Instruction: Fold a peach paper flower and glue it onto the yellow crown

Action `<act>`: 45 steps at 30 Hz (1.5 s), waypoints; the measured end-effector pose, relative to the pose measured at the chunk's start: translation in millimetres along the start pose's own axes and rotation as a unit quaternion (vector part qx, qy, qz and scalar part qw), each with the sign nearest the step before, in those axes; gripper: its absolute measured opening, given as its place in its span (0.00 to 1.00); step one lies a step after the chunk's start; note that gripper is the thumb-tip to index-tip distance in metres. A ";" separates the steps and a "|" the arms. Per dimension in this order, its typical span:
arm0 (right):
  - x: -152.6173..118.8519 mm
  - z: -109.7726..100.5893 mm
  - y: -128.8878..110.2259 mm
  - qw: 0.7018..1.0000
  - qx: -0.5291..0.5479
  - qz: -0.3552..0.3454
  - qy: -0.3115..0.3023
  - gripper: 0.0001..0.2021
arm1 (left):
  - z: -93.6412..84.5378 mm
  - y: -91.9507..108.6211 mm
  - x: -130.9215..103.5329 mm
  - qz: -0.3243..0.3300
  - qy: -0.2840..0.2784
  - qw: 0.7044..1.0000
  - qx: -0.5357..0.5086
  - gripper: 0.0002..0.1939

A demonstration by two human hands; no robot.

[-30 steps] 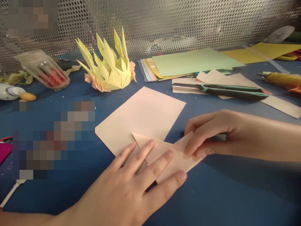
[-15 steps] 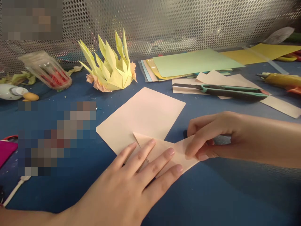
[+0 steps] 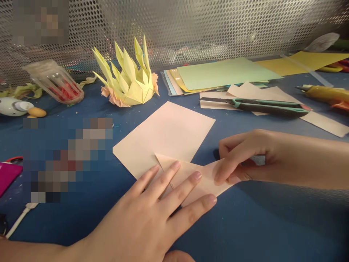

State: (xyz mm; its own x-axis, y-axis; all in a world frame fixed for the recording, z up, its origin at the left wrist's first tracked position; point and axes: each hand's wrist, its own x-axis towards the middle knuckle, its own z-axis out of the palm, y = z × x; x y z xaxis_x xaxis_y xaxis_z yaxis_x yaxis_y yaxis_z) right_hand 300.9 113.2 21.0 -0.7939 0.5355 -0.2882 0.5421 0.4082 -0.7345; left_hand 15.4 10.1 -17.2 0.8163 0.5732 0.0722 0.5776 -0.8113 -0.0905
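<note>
In the head view, my left thumb (image 3: 178, 256) has just come into sight, while my left hand (image 3: 141, 218) stays spread flat on the folded pink paper (image 3: 208, 181) and my right hand (image 3: 252, 143) keeps pinching its corner, so it remains steadied. Pale and layered, it lies on the blue tabletop (image 3: 272, 225), overlapping a flat pink sheet (image 3: 169, 127).

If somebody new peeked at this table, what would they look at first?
Probably the spiky yellow paper shape standing at the back, left of the green sheet. Next, perhaps, the left hand, spread over the folded pink paper in front, whose right end the right hand pinches.
</note>
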 end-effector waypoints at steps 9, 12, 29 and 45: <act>-0.1 -0.6 -1.0 1.000 -0.005 0.014 -0.002 0.12 | -3.0 0.5 2.6 0.007 -0.010 1.000 0.007 0.35; 1.2 0.7 -0.5 1.000 -0.014 0.004 0.000 0.10 | -4.7 0.6 1.8 0.009 -0.014 1.000 0.012 0.33; 0.3 2.9 -1.7 0.998 -0.018 -0.042 0.033 0.12 | 2.7 2.1 -0.5 0.020 0.022 1.000 0.008 0.39; -2.9 6.1 -8.4 0.999 -0.034 -0.018 0.025 0.11 | 3.4 -0.9 -0.1 0.027 0.016 0.999 0.011 0.38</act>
State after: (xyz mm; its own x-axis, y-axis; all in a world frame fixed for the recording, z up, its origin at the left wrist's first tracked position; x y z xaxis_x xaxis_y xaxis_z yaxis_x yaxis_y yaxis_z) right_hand 297.0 103.7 24.2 -0.7996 0.5549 -0.2296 0.5318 0.4768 -0.6998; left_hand 14.7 11.1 -20.5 0.8459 0.5244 0.0975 0.5330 -0.8379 -0.1175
